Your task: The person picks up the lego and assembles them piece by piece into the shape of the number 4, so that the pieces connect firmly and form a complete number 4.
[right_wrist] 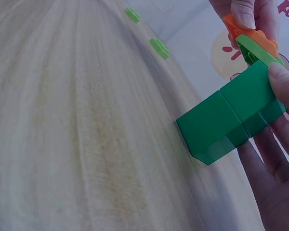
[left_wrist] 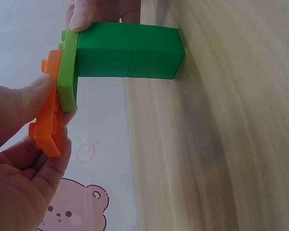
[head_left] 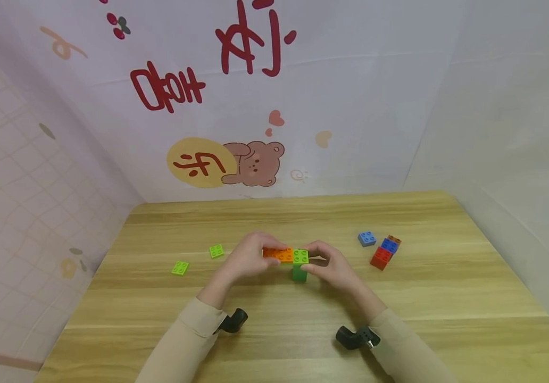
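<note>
My left hand (head_left: 249,256) pinches an orange toy building brick (head_left: 277,254) between thumb and fingers, level with the top of a stack. That stack is two dark green bricks (left_wrist: 130,50), one upon the other, capped by a thin lime green brick (left_wrist: 68,72). Toward the left hand the lime brick juts out past the green ones, and the orange brick overlaps this jutting end. From the other side my right hand (head_left: 330,266) grips the upper part of the stack, thumb near the lime brick. The stack stands upright on the wooden table.
Two lime green bricks (head_left: 180,268) lie apart on the left of the table (head_left: 274,340). To the right are a light blue brick (head_left: 366,239) and a row of red (head_left: 381,258), blue (head_left: 390,245) and brown (head_left: 394,239) bricks. A printed cloth (head_left: 351,106) hangs behind.
</note>
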`<state>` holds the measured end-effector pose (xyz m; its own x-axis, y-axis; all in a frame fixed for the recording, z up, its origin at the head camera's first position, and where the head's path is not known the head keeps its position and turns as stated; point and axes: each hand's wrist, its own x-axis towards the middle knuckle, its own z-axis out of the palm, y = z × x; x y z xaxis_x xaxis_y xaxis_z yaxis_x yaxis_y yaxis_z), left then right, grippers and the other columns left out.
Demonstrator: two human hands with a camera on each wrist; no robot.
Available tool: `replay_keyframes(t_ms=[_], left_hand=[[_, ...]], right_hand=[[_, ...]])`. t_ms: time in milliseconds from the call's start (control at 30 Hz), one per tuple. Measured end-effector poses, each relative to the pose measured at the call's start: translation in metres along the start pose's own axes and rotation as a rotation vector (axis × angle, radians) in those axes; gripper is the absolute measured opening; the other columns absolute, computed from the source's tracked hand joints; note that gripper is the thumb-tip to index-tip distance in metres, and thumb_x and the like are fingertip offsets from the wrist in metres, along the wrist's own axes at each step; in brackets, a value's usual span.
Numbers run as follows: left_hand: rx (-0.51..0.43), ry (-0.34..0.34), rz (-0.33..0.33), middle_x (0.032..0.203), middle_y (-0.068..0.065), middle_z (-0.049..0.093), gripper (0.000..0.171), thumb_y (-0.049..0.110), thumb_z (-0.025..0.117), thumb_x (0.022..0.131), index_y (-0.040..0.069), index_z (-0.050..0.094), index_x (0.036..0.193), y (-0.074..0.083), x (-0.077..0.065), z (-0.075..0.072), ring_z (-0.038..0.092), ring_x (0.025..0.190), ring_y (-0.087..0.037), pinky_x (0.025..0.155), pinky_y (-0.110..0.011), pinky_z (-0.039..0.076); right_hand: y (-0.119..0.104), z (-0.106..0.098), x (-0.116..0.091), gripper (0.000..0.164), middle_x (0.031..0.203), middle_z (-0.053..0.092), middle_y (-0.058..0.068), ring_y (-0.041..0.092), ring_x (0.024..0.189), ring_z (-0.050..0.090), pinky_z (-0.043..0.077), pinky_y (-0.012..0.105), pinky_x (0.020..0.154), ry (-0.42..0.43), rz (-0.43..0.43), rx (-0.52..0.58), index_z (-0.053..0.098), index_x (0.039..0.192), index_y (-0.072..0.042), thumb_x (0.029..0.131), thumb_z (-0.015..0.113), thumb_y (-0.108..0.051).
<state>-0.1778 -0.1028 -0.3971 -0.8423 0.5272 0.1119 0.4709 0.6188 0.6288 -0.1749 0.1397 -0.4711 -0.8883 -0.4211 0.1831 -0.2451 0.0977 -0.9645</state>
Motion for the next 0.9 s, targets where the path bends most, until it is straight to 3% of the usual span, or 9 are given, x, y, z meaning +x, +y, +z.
replay_keyframes(t_ms=[300, 900], left_hand=[[0.027, 0.028, 0.021, 0.107, -0.001, 0.072, 0.030, 0.005, 0.077, 0.084, 0.011, 0.076, 0.114, -0.0008, -0.0026, 0.0012, 0.059, 0.102, -0.022, 0.096, -0.042, 0.047], [0.025, 0.057, 0.062, 0.110, -0.001, 0.071, 0.033, 0.008, 0.078, 0.085, 0.011, 0.075, 0.117, -0.0075, -0.0048, 0.0068, 0.059, 0.106, -0.021, 0.096, -0.041, 0.047]], right_hand=[[0.0068, 0.0004, 0.0000, 0.031, 0.115, 0.064, 0.015, 0.031, 0.111, 0.061, 0.049, 0.046, 0.098, 0.011, 0.004, 0.002, 0.061, 0.118, 0.002, 0.089, 0.073, -0.002], [0.0111, 0.0001, -0.0012, 0.031, 0.116, 0.064, 0.015, 0.028, 0.112, 0.061, 0.049, 0.040, 0.098, 0.007, -0.013, 0.007, 0.061, 0.117, 0.001, 0.089, 0.073, -0.004]])
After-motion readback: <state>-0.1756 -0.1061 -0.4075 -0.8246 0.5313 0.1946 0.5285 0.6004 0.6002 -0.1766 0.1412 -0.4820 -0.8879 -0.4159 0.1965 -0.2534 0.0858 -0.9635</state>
